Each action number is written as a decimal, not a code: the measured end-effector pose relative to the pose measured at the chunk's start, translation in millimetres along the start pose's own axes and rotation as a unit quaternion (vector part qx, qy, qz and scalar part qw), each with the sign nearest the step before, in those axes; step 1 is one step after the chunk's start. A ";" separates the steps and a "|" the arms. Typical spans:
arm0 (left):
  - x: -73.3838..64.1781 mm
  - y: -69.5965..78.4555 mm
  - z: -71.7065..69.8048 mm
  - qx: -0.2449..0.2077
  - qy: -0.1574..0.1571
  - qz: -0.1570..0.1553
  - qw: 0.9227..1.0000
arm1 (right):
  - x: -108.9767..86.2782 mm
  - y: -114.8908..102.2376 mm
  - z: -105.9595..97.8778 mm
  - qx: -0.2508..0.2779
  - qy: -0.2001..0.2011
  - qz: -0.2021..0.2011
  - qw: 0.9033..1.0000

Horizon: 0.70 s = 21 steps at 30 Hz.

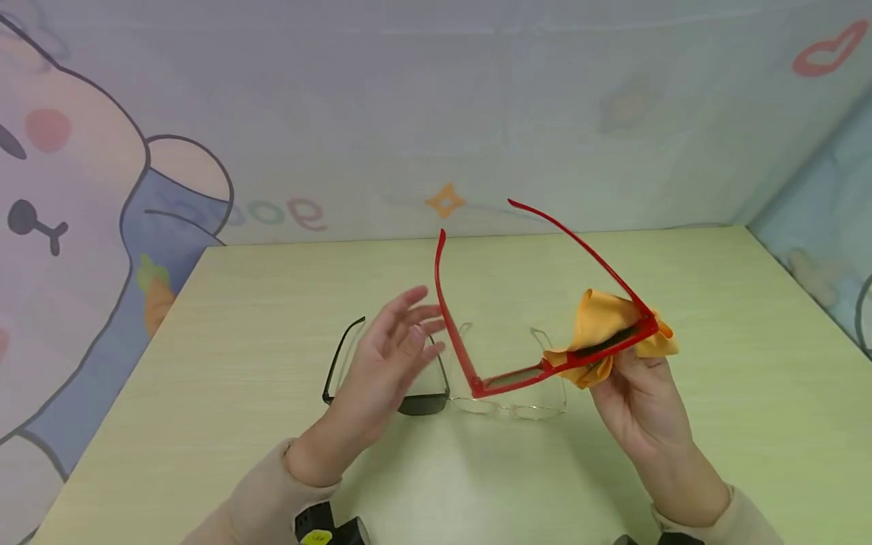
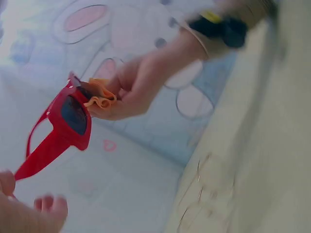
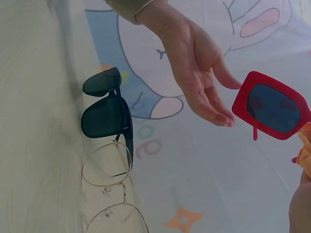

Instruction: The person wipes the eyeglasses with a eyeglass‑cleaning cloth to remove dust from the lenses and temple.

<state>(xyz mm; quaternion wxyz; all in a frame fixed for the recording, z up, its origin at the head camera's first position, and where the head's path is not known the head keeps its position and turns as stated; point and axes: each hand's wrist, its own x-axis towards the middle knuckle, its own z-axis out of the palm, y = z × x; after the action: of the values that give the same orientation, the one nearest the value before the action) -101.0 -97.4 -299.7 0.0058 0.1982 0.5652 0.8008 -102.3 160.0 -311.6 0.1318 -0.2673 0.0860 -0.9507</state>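
Note:
My right hand (image 1: 643, 409) pinches a pair of red-framed sunglasses (image 1: 547, 368) through a yellow-orange cloth (image 1: 599, 316), which wraps around the right lens. The sunglasses are held tilted above the table, both temples unfolded and pointing away from me. My left hand (image 1: 381, 363) is beside the left temple, fingers relaxed and spread; whether they touch it I cannot tell. In the right wrist view the left lens (image 3: 272, 108) is uncovered, with the left thumb close to its rim. The left wrist view shows the cloth (image 2: 102, 92) bunched between the right thumb and fingers.
On the table (image 1: 272, 303) behind and below my hands stand black sunglasses (image 1: 424, 405), partly hidden by the left hand, and thin gold-rimmed glasses (image 1: 538, 412) just to their right. A printed cloth backdrop (image 1: 381, 113) rises behind the table's far edge.

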 end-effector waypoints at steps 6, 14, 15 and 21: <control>2.8 3.1 6.1 -0.155 -0.084 -0.105 0.979 | 0.4 3.0 1.8 -0.032 -0.010 -0.011 0.999; 4.5 8.2 11.5 -0.232 -0.116 -0.065 0.964 | -3.8 4.5 -0.1 -0.107 0.018 0.016 0.994; 4.7 9.1 11.7 -0.231 -0.117 -0.057 0.964 | -3.8 4.6 -0.3 -0.122 0.028 0.021 0.992; 5.6 11.8 9.2 -0.210 -0.104 -0.034 0.972 | -5.5 0.7 -4.3 -0.120 0.097 0.023 0.988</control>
<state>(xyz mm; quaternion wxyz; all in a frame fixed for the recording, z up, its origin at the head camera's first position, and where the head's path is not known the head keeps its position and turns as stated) -100.7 -92.0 -284.6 0.1329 0.2552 0.3872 0.8759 -99.9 161.4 -318.1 0.1116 -0.1861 0.2182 -0.9515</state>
